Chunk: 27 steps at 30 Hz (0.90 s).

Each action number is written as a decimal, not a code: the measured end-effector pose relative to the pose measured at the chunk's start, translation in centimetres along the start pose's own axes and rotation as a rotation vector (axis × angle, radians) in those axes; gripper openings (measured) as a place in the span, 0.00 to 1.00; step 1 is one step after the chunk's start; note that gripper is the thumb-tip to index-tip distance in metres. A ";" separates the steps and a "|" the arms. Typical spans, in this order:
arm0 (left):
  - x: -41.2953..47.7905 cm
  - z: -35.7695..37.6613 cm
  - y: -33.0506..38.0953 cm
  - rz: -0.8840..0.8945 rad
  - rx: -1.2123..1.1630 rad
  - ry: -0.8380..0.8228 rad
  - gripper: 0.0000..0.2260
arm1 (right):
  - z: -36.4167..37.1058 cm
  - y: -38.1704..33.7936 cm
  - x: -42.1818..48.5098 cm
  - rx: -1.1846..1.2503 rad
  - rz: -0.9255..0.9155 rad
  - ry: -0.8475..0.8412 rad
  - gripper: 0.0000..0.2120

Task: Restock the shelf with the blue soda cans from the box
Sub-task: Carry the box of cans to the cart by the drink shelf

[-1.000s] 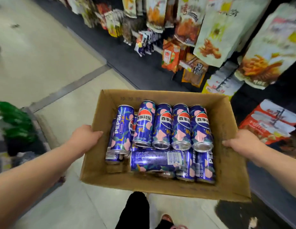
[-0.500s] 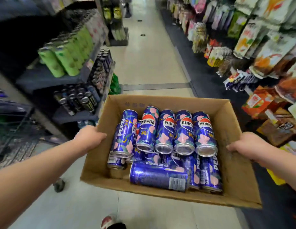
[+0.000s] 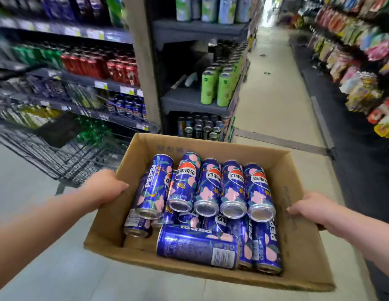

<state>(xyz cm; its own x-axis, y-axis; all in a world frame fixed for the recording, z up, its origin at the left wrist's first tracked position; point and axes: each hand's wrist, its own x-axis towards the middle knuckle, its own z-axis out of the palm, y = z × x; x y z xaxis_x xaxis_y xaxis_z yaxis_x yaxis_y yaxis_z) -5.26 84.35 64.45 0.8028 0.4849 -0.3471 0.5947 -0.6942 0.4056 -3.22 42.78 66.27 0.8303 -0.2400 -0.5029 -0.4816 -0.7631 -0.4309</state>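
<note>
1. Beyond the left hand [image 3: 104, 187], a wire cart [image 3: 59, 153] stands on the floor.
2. The left hand grips the left wall of the cardboard box [image 3: 298, 170].
3. Between the hands, the blue soda cans [image 3: 211, 192] lie piled on their sides in the box; the shelf [image 3: 189, 101] stands ahead.
4. The right hand [image 3: 306, 208] grips the box's right wall.
5. Past it hang snack packets [image 3: 363, 68].

Bright, even light; far aisle end [image 3: 268, 6] blown out.
Left shelves [image 3: 65, 81] and right-hand snack packets [image 3: 358, 68] were smeared by motion blur; edges bowed; blue soda cans [image 3: 211, 192] were sharp, rims catching soft glare.
</note>
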 end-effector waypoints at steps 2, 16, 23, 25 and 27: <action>1.6 -2.4 -2.3 -0.002 0.005 0.021 0.12 | 2.4 -2.9 -0.4 0.035 -0.005 -0.012 0.06; 16.8 -12.3 -12.9 -0.177 -0.143 0.086 0.08 | 12.3 -24.9 5.8 -0.012 -0.137 -0.112 0.03; 27.4 -15.9 -11.9 -0.197 -0.085 0.112 0.08 | 14.6 -33.7 13.2 0.017 -0.122 -0.135 0.08; 29.8 -16.8 -11.5 -0.215 -0.090 0.109 0.08 | 14.7 -36.2 15.0 0.021 -0.131 -0.142 0.07; 32.0 -17.9 -11.1 -0.218 -0.087 0.099 0.09 | 14.7 -38.4 16.5 0.047 -0.132 -0.147 0.03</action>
<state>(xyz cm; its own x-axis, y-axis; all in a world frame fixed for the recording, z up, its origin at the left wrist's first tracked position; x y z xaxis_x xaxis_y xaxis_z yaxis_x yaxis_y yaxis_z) 14.67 117.09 63.99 0.6530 0.6706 -0.3520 0.7524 -0.5209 0.4032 24.83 76.99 63.55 0.8385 -0.0470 -0.5428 -0.3870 -0.7527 -0.5326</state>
